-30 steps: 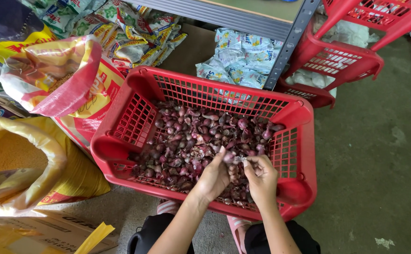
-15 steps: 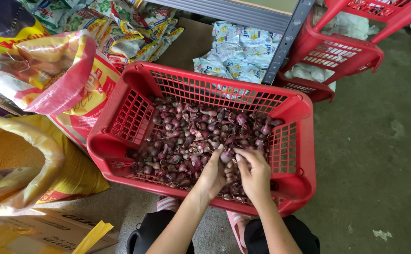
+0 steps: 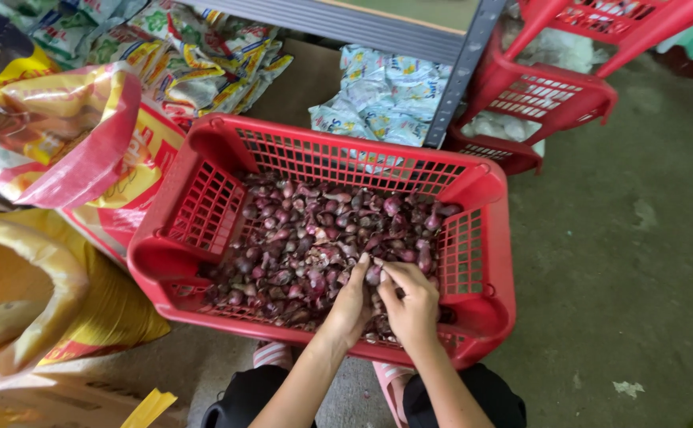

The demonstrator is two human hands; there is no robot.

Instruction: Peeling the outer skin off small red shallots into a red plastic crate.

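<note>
A red plastic basket (image 3: pixel 485 186) sits on the floor in front of my knees, filled with several small purple-red shallots (image 3: pixel 307 238) and loose skins. Both hands are inside its near right part. My left hand (image 3: pixel 352 305) and my right hand (image 3: pixel 411 301) meet at the fingertips around one shallot (image 3: pixel 373 274), held just above the pile. The fingers hide most of that shallot.
An open red and yellow sack (image 3: pixel 69 139) and a yellow sack (image 3: pixel 37 301) stand at the left. Packets lie under a grey metal shelf (image 3: pixel 410 36) behind the basket. More red baskets (image 3: pixel 545 99) are stacked at the back right. Grey concrete floor (image 3: pixel 632 269) spreads to the right.
Both hands have sunk a little lower toward the pile and stayed together at the fingertips. The view has shifted slightly, so the basket sits a bit lower and further left.
</note>
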